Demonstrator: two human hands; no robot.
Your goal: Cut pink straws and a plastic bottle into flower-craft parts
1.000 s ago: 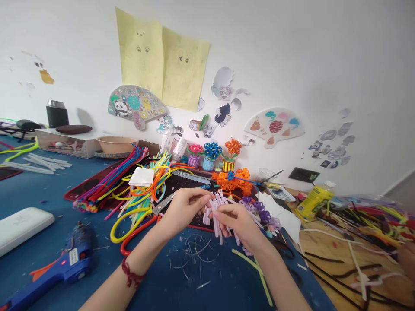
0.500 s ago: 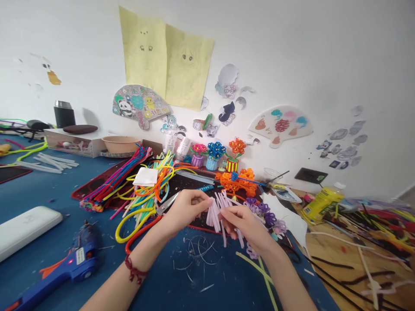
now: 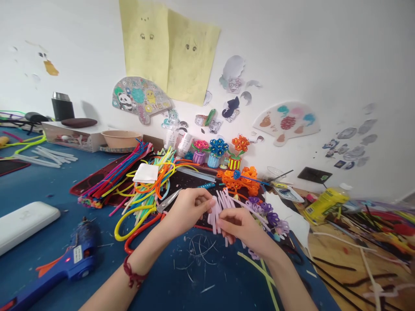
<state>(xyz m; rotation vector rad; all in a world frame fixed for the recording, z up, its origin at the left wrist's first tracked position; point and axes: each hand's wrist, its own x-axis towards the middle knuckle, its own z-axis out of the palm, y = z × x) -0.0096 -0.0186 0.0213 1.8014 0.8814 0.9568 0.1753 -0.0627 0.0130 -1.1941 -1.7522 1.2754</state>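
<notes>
A bunch of short pale-purple pipe cleaner pieces (image 3: 223, 201) lies between my hands, fanned out side by side above the dark mat. My left hand (image 3: 191, 208) pinches at the left side of the bunch, thumb and fingertips together. From the right, my right hand (image 3: 240, 222) has its fingers curled round the lower part of the pieces. Just beyond it are purple looped pipe cleaner flowers (image 3: 267, 211). Scissors (image 3: 168, 201) with yellow and red handles rest by my left wrist, partly covered by it. What is inside my curled fingers is partly hidden.
A blue glue gun (image 3: 71, 259) and a white case (image 3: 27, 224) lie at the left. Behind are bundled colourful pipe cleaners (image 3: 119, 172), orange looped pieces (image 3: 241, 183) and small potted flowers (image 3: 218, 151). A yellow bottle (image 3: 326, 203) stands at the right.
The view has shifted slightly. Both hands stay at the bunch; my right hand's fingers have moved a little to the left over the pieces.
</notes>
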